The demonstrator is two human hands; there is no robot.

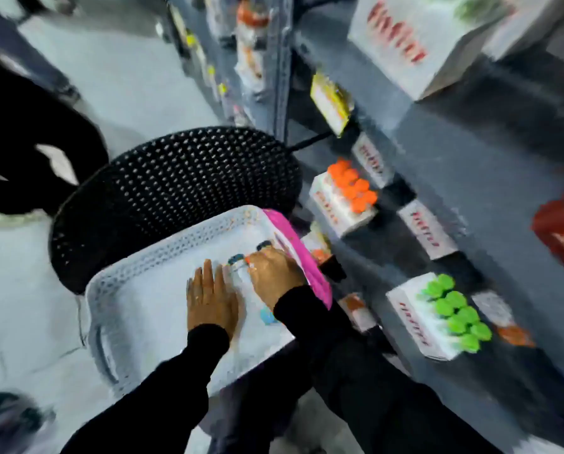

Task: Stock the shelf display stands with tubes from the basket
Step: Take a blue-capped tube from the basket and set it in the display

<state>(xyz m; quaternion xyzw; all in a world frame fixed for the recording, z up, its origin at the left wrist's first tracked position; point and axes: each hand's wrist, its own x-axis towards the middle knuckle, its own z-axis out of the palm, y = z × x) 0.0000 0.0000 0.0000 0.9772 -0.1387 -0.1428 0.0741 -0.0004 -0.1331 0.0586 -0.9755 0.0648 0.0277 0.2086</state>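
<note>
Nearest us, both hands are down in the white basket (pixel 133 290), which sits on a black perforated chair (pixel 176 185). Our left hand (pixel 210 298) lies flat w/ fingers spread, palm on the basket floor, holding nothing. Our right hand (pixel 274 273) is curled over a small cluster of tubes (pixel 238 262) at the basket's far right; the frame is too blurred to say whether the fingers have closed on one, so we can't tell. A blue cap (pixel 267 316) shows near the right wrist, more tubes prob. under the hand.

The tubes look small, pale-bodied w/ dark or coloured caps. We'd judge them light, rigid plastic, smooth enough to roll or slip; best pinched across the body just below the cap, cap up, so they drop straight into a stand.

A pink item (pixel 302 257) lies along the basket's right rim. Further right on the grey shelf (pixel 470 178): a white display stand w/ green caps (pixel 437 317) close by, one w/ orange caps (pixel 346 194) beyond it. Both look nearly full. Farther up, more white boxes, red lettering unreadable.
</note>
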